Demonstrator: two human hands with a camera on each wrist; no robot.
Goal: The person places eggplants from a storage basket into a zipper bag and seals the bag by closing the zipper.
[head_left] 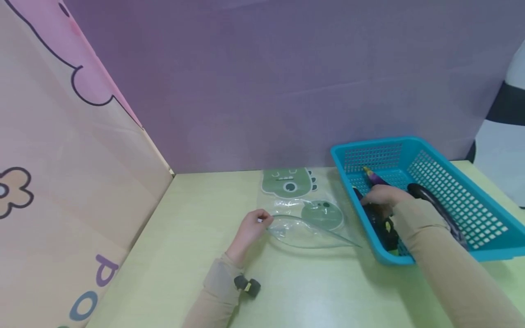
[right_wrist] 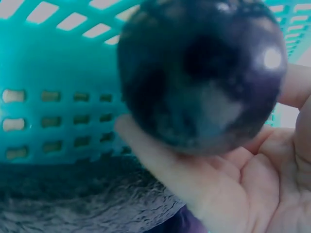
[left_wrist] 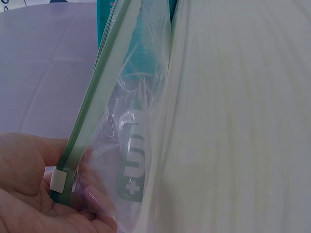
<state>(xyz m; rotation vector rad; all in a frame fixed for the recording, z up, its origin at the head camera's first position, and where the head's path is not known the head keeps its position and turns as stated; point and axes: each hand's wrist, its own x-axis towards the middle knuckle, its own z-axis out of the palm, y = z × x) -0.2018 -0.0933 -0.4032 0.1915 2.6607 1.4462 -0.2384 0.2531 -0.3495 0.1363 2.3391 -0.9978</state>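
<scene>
My left hand (head_left: 251, 230) pinches the corner of a clear slider zip bag (left_wrist: 104, 97) at its green zip strip, beside the white slider (left_wrist: 58, 180). The bag's mouth gapes, and its body, printed with green cartoon shapes, lies flat on the table. Inside the blue basket (head_left: 393, 143), my right hand (head_left: 383, 197) curls round a glossy dark eggplant (right_wrist: 199, 77), whose rounded end faces the right wrist camera. Near it lie a long curved dark eggplant (head_left: 434, 200) and a purple one with a yellowish stem (head_left: 374, 176). The right forearm hides part of the contents.
The basket stands at the right of the pale table (head_left: 197, 228), close to the bag's right side. A purple backdrop (head_left: 266, 91) rises behind the table, and a printed cloth panel (head_left: 82, 159) borders the left.
</scene>
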